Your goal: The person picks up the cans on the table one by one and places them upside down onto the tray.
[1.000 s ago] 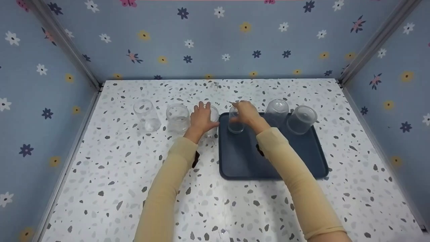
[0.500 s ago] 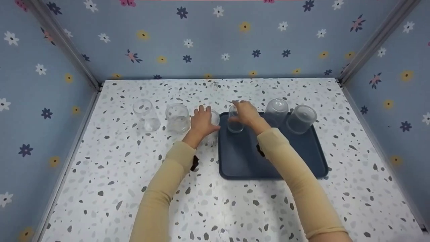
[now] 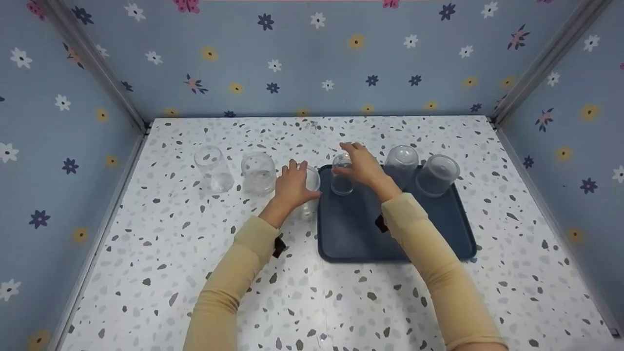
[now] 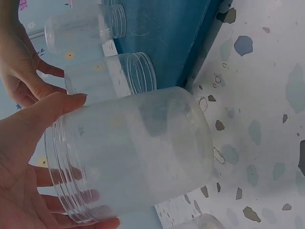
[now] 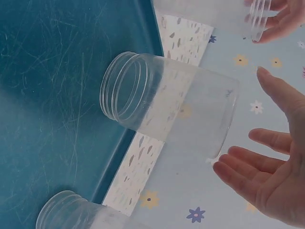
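Observation:
My left hand [image 3: 291, 186] grips a clear plastic jar [image 4: 138, 152] round its threaded mouth, thumb on one side and fingers on the other. That jar stands mouth up on the speckled table, just left of the dark blue tray [image 3: 360, 229]. On the tray's back left corner, a second clear jar [image 5: 190, 105] rests upside down, threaded mouth on the tray. Around its raised base my right hand [image 5: 281, 176] is spread, with a gap between fingers and jar in the right wrist view. The left hand partly covers its jar in the head view.
Two more upside-down jars, one at the back [image 3: 401, 163] and one at the right [image 3: 438, 174], stand along the tray's far edge. Left of my left hand, two upright clear jars [image 3: 258, 173] [image 3: 214, 170] stand on the table. Flowered panels [image 3: 312, 58] enclose the back and sides.
The left hand and its jar have come slightly toward me, along the tray's left edge. My right fingers have spread and drawn away from the upside-down jar, which stays in place.

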The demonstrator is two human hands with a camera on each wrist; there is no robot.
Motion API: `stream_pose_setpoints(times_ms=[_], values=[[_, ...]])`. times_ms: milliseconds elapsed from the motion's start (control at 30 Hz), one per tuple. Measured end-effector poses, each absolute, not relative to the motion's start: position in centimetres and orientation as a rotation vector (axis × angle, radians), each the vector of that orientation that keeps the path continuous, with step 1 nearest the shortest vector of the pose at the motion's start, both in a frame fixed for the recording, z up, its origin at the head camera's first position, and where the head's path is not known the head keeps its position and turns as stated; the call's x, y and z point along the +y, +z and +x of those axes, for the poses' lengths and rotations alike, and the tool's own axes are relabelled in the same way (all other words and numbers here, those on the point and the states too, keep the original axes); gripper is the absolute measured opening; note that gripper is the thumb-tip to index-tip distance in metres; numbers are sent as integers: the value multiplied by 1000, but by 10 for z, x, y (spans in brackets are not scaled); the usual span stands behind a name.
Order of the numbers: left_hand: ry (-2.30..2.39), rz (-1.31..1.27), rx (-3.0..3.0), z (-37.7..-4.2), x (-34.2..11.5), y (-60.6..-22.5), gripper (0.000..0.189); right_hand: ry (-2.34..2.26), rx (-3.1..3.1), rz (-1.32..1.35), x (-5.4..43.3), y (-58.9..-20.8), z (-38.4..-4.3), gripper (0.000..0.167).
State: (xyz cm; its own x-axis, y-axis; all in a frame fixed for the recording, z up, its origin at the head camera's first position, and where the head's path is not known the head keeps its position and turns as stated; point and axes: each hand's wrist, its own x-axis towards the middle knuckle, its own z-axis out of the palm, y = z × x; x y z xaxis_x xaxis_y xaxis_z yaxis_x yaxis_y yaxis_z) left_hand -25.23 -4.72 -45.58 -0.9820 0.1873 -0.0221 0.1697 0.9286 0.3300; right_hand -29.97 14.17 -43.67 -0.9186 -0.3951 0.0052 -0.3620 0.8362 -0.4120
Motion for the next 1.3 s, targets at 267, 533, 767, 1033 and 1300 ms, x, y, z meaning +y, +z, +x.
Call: stream_pose_setpoints(times_ms=[267, 533, 767, 1033, 1300], values=[[632, 308, 3034, -239, -50, -453, 87, -856, 2943, -661, 150, -441, -287, 67], [711, 342, 3033, -222, -51, -454, 83, -1069, 2988, -754, 155, -448, -274, 57], [799, 402, 3075, -206, -51, -457, 82, -1275, 3005, -884, 159, -451, -258, 51], [982, 453, 3138, -189, -50, -466, 81, -1417, 3010, -987, 158, -458, -236, 46], [1262, 517, 3160, -184, -51, -473, 80, -1506, 2956, -1007, 162, -469, -221, 43]])
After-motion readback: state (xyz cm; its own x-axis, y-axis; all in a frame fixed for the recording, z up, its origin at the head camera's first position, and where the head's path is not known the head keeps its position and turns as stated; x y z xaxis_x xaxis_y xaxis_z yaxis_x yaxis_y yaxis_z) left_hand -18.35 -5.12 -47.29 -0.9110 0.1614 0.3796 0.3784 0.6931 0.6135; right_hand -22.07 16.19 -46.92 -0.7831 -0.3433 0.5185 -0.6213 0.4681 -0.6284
